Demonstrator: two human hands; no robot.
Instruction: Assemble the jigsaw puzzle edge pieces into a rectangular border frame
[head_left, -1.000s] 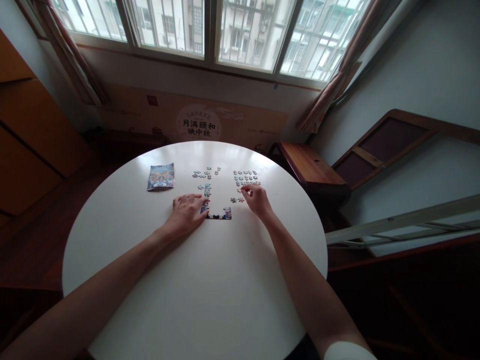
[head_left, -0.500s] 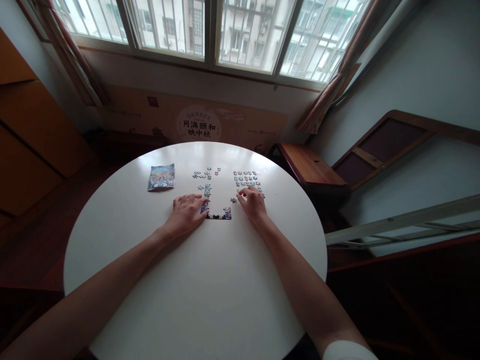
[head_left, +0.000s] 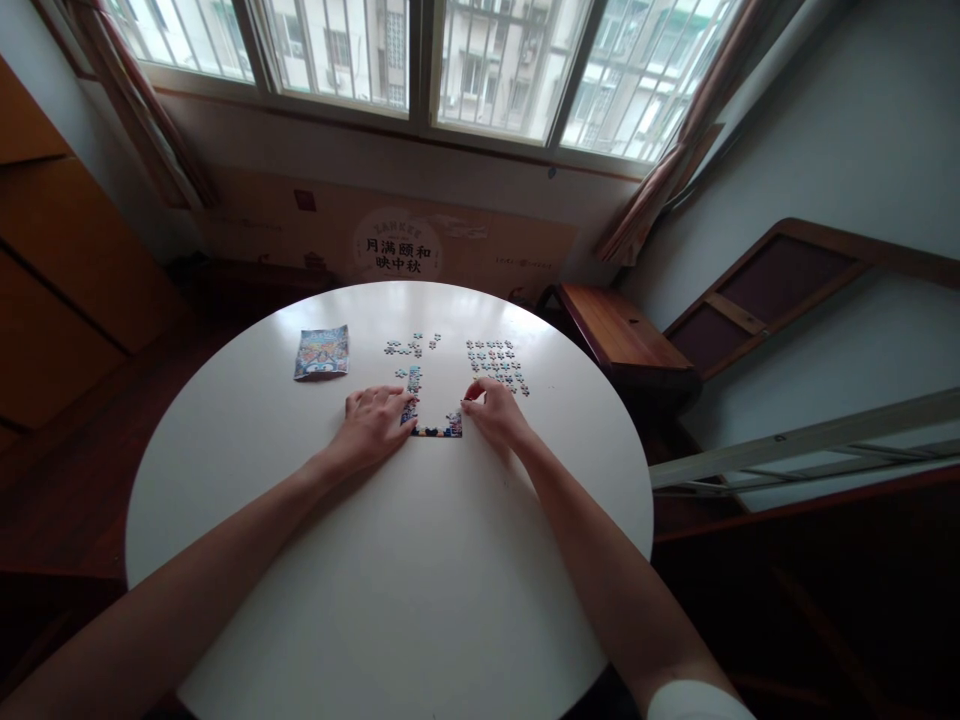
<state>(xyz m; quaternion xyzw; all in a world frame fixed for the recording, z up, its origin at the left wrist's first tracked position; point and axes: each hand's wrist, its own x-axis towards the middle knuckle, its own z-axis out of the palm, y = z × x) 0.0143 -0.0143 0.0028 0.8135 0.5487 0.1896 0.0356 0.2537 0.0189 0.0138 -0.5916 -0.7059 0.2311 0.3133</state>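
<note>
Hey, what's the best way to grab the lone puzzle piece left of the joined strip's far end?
Probably pinch the lone piece by two opposite edges, coming from above and its left: it lies flat on the table, knobs jutting out, while the joined strip sits close on its right. Your left hand is nearer.

Counter (head_left: 390,560): plain white, with a glossy sheen at the far edge. Assembled puzzle section (head_left: 439,433) on the counter: dark blue near border with yellow patches; multicoloured sides. Loose puzzle pieces (head_left: 492,356) on the counter: mottled in mixed colours; individual prints too small to read. Picture sheet (head_left: 321,353) on the counter: blue, with orange-brown print across the middle. Poster (head_left: 480,235) beyond the counter: tan, with a paler round emblem (head_left: 397,250) bearing black characters. Cabinet (head_left: 60,240) left of the counter: orange-brown. Wooden bench (head_left: 630,325) right of the counter: reddish-brown top.
</note>
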